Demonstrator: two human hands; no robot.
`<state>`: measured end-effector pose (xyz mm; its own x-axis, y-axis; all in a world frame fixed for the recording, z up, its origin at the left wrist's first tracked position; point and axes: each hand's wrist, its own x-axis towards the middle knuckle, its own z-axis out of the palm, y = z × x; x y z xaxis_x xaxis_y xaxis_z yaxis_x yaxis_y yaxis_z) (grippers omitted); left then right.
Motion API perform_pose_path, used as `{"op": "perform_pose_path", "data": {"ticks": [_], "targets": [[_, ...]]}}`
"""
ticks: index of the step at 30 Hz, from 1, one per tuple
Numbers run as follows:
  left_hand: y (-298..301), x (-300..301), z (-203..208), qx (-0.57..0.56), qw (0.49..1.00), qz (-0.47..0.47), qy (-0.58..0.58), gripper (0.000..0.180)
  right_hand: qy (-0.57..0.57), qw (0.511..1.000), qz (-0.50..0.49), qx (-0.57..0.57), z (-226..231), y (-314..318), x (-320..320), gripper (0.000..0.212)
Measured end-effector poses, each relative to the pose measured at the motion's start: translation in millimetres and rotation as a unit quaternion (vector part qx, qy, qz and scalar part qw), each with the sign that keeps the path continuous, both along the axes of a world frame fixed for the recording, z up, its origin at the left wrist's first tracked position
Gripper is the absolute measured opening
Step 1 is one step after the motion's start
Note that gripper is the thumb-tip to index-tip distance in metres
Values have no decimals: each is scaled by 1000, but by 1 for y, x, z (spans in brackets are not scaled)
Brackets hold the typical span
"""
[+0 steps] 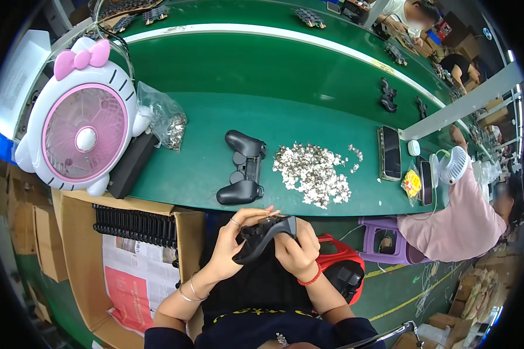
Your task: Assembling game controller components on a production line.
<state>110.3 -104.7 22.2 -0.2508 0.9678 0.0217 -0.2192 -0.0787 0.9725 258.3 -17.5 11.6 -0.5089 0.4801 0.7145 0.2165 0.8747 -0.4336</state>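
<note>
you hold the black controller part (255, 248) between your left grip (225, 250) and right grip (297, 253), beside the near edge of the tabletop (198, 168). the left curls partly closed around its left end, the right closes on its right side; your forearms (332, 301) slant inward.

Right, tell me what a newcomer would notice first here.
Probably the big white fan with a pink bow, at the left of the green bench. Next, the heap of small whitish parts right of a black game controller. Then the black controller part in the left hand and right hand, by the near edge.
</note>
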Motion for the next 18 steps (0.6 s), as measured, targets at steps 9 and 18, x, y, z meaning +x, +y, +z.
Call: {"op": "perform_pose_path", "data": {"ticks": [9,18], "targets": [[-1,-6,-8,52,994,-11,97,44,68,986,26,-151,-5,0,1,41],[-28,-34,58,124,923,205,301,43,36,909,6,-414,10,41,-43,19]]}}
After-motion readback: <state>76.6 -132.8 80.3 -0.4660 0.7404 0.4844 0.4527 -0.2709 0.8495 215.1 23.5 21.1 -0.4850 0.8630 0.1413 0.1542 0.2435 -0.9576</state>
